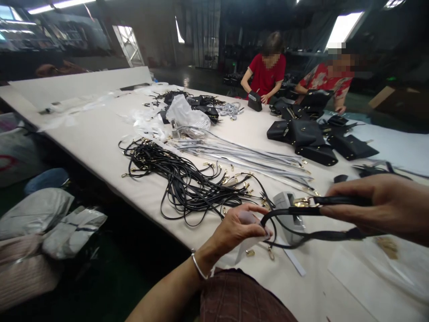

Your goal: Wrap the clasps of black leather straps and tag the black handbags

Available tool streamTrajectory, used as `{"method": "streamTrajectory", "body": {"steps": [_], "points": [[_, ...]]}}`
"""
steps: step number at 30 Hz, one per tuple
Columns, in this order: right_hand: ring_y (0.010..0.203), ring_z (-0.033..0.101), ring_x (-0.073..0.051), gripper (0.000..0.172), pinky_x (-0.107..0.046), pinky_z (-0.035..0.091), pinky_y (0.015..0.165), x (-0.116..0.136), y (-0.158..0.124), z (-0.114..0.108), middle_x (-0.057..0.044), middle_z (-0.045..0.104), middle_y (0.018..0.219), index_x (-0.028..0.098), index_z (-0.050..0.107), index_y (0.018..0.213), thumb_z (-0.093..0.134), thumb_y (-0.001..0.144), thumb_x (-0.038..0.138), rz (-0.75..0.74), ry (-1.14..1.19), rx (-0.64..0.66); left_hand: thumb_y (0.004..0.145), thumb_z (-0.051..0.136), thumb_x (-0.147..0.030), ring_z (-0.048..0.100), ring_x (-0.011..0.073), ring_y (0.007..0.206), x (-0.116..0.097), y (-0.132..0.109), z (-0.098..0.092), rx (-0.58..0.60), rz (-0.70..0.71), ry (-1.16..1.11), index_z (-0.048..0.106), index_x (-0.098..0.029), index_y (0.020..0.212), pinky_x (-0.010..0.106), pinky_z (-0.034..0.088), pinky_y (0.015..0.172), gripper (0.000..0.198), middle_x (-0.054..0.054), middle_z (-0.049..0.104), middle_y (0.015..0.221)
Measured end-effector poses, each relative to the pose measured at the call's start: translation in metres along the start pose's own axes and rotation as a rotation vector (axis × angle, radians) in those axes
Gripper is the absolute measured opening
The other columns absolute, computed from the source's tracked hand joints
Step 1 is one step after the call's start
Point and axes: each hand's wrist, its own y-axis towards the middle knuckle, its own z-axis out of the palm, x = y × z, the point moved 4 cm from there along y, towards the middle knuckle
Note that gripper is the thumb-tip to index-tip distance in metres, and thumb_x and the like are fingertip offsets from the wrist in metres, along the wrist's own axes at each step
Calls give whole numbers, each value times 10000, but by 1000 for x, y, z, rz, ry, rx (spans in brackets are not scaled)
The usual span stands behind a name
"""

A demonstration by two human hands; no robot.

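My left hand point(231, 230), with a bracelet at its wrist, pinches a thin white sheet point(246, 218) around a black bag strap point(283, 212). My right hand point(385, 208) grips the same strap farther right, near its gold clasp point(303, 202). The strap hangs in a loop between my hands, above the table. Behind it stands a grey plastic tape dispenser point(284, 199), partly hidden. A pile of black straps point(187, 183) with gold clasps lies just beyond my left hand.
On the pale table point(100, 134) lie grey straps point(241, 154) in clear plastic, black bags point(308, 134), and crumpled white wrapping point(186, 112). Across it, a person in red point(268, 74) and a person in a floral top point(335, 80) handle bags. Plastic-wrapped bundles point(73, 232) sit at lower left.
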Motion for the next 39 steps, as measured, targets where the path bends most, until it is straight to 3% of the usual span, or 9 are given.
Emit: {"method": "streamTrajectory", "body": {"steps": [3,5,9,17,22,26,29,34,39], "points": [[498,501,-132,542,-224,371,440,-1,4,11,-5,552,554,196,682,765,595,737,731,90,52,130,711,814,-349,711,193,654,13,6,2,48,-66,-90,656,-110,1056,253,528,589,448,84,739,741],[494,481,-120,433,-215,347,438,-2,7,21,7,524,544,197,675,737,609,777,622,99,30,110,766,767,-420,706,183,616,21,10,1,63,-74,-121,641,-107,1052,229,505,532,442,95,740,745],[507,489,-122,281,-227,312,453,-4,12,43,5,584,554,212,681,699,619,817,460,50,-105,85,786,771,-379,709,162,641,18,15,1,78,1,-84,647,-124,1071,253,544,645,402,61,736,727],[545,513,-155,228,-280,258,490,30,19,59,-4,644,604,255,676,669,622,785,444,29,-387,-41,767,773,-413,657,148,555,2,32,15,131,41,81,642,-144,1108,229,508,543,454,-2,664,650],[506,498,-123,178,-243,287,454,32,24,88,11,602,572,214,625,658,622,752,365,192,-22,75,851,622,-587,674,159,693,22,23,-11,218,-53,-7,548,-165,1092,267,517,660,491,37,693,826],[471,491,-109,136,-214,312,412,18,25,116,16,605,557,194,594,669,629,714,317,328,307,173,717,808,-442,686,182,820,51,7,-39,265,-236,-13,581,-154,1011,265,487,745,470,68,705,910],[482,517,-118,93,-213,317,414,12,26,133,7,636,575,195,608,679,599,706,284,339,286,190,597,876,-289,691,186,810,69,0,-50,243,-360,-54,630,-133,874,261,495,726,402,79,693,957],[549,554,-132,91,-234,289,490,16,29,141,8,646,592,205,593,607,595,685,251,259,-32,109,530,891,-304,666,152,667,78,7,-53,176,-394,-99,633,-113,717,288,528,638,372,106,652,1108],[585,553,-143,121,-245,276,520,22,36,152,-13,661,626,206,634,661,607,731,301,233,-66,78,590,880,-363,616,177,843,65,19,-46,197,-199,53,655,-125,644,273,511,734,332,82,628,982]]}}
